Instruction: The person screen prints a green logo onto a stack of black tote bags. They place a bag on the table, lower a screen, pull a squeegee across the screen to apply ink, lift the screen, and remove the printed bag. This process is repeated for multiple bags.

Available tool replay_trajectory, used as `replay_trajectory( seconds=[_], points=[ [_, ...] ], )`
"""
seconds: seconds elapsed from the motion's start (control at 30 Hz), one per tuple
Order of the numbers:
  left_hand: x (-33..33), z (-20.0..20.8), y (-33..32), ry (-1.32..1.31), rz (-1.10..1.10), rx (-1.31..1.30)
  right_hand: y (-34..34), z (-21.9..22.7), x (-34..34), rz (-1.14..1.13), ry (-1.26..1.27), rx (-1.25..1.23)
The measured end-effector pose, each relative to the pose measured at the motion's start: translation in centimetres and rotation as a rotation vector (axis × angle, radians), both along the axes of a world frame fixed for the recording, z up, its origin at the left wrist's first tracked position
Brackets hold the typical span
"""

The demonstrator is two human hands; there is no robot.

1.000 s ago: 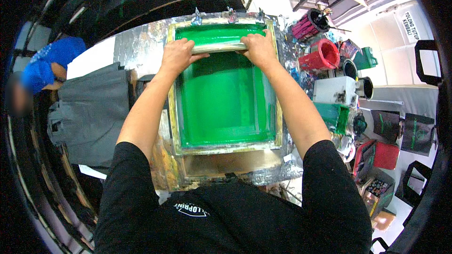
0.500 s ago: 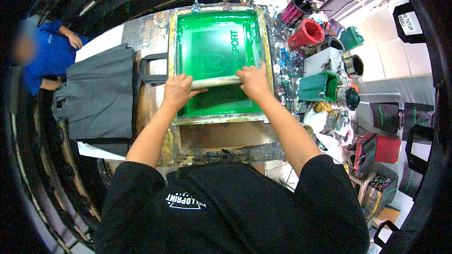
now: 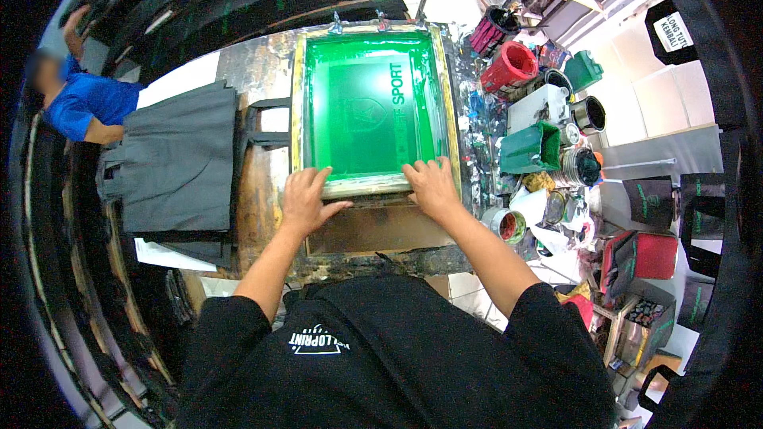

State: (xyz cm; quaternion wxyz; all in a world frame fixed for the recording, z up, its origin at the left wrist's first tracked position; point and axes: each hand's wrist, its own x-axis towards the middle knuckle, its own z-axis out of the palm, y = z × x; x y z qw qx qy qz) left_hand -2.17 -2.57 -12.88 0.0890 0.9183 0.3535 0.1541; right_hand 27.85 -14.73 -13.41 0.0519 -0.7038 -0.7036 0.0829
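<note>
A screen-printing frame lies on the worktable, its mesh coated with green ink around a dark logo and lettering. At its near edge, both my hands grip a pale squeegee. My left hand wraps the left end, thumb pointing inward. My right hand closes on the right end, fingers over the top. The squeegee's blade is hidden from above. Left of the frame lies a dark grey fabric bag, and its handles reach toward the frame.
Ink containers crowd the right side: a red bucket, a green tub and several cans. Metal clamps stand at the frame's far edge. At left, a person in blue has an arm near the bag. A brown board lies before me.
My hands have drawn the squeegee toward me, from the mesh to the frame's near edge. The lettering shows more fully. The person at left has raised one arm.
</note>
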Motion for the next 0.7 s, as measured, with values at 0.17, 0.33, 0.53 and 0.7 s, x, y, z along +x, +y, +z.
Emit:
replay_trajectory(
  seconds=[0.17,0.33,0.53,0.7],
  points=[
    [-6.1,-4.3,-2.4,-0.074,0.353,-0.087,-2.4,0.8,-0.6,0.103,-0.005,0.111],
    [-8.2,-8.3,-1.7,0.032,0.313,-0.186,-4.4,-0.7,-2.5,0.039,-0.034,0.171],
    [-8.4,-7.8,-2.0,-0.067,0.27,-0.106,-3.7,1.9,-3.1,-0.028,-0.005,0.194],
    [-8.3,-6.0,-2.2,-0.271,0.313,-0.277,-3.0,5.0,-3.0,-0.062,0.012,0.272]
  ],
)
